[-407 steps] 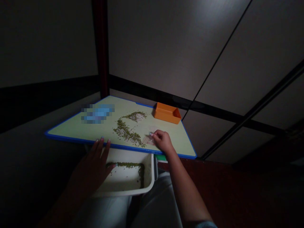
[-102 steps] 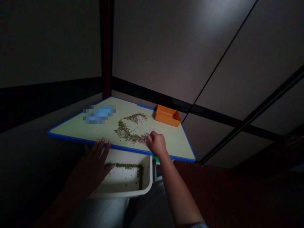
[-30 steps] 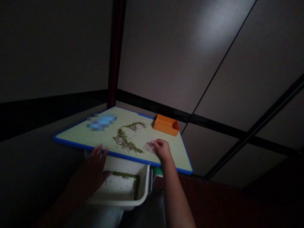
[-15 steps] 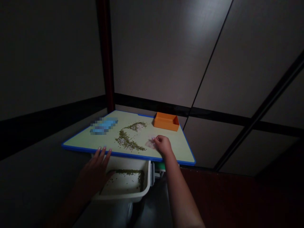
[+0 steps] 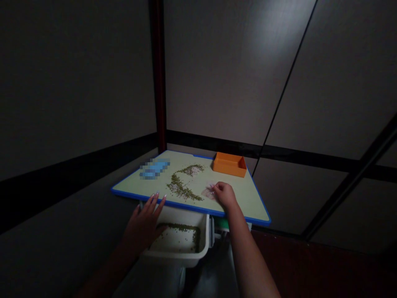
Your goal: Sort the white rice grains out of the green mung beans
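Observation:
My right hand (image 5: 224, 193) is over the right half of a pale tabletop (image 5: 248, 198) with a blue edge. Its fingers are pinched together, and whatever lies between the fingertips is too small to make out. Right by those fingertips is a small pinkish patch (image 5: 208, 192). Loose small green beans (image 5: 182, 190) form a curved band on the tabletop, left of this hand. My left hand (image 5: 145, 221) has its fingers spread, fingertips at the front edge. Below the edge, partly behind that hand, a white bin (image 5: 203, 248) holds more green beans along its inner sides.
An open orange box (image 5: 229, 170) sits at the tabletop's back right. On the left lies a blurred-out blue item (image 5: 155, 169). Dark panelled walls (image 5: 211, 74) meet in a corner behind the table. Something green (image 5: 221, 223) shows under the front edge.
The camera view has turned, so everything appears farther right and slightly lower. Relative to the tabletop, both hands stay in nearly the same places, the right still pinched.

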A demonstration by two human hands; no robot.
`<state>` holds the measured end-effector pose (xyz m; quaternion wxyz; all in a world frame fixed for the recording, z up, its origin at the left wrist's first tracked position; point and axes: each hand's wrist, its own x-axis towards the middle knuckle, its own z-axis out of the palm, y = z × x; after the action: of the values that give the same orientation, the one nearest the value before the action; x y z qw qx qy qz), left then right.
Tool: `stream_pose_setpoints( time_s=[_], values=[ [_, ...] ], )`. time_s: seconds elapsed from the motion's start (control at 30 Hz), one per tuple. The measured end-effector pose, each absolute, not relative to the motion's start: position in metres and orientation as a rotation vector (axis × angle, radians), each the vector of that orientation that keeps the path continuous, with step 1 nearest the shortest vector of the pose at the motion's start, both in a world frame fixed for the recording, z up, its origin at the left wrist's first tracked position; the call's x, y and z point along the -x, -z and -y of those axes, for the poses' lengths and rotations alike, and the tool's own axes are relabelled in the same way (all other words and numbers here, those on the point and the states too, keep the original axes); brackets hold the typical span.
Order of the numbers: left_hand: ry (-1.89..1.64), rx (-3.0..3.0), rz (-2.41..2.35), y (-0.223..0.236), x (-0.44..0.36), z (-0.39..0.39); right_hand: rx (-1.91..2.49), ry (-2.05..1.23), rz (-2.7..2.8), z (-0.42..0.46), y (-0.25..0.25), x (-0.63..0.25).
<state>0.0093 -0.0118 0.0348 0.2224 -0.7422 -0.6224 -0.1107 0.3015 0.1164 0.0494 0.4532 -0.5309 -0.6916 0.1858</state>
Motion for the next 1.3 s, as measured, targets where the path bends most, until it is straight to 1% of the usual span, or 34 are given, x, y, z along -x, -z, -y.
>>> stream_pose_setpoints(
  time_s=[0.33,0.7,0.93,1.1,1.2,1.3],
  values=[
    [0.327,2.024,1.754,-0.033,-0.013,0.012,1.295,-0.556,1.718,-0.117,-0.049,-0.301],
    [0.307,2.029,1.701,-0.026,-0.008,0.007,1.270,-0.552,1.703,-0.111,-0.056,-0.301],
    [0.415,2.045,1.633,-0.015,0.000,-0.002,1.341,-0.418,1.698,-0.109,-0.061,-0.301],
    [0.466,2.046,1.635,-0.012,0.000,-0.004,1.225,-0.526,1.841,-0.104,-0.055,-0.311],
    [0.504,2.049,1.631,-0.010,0.002,-0.004,1.216,-0.588,1.823,-0.102,-0.053,-0.315],
    [0.547,2.066,1.633,-0.008,0.003,-0.004,1.269,-0.538,1.790,-0.101,-0.054,-0.315]
  ],
)
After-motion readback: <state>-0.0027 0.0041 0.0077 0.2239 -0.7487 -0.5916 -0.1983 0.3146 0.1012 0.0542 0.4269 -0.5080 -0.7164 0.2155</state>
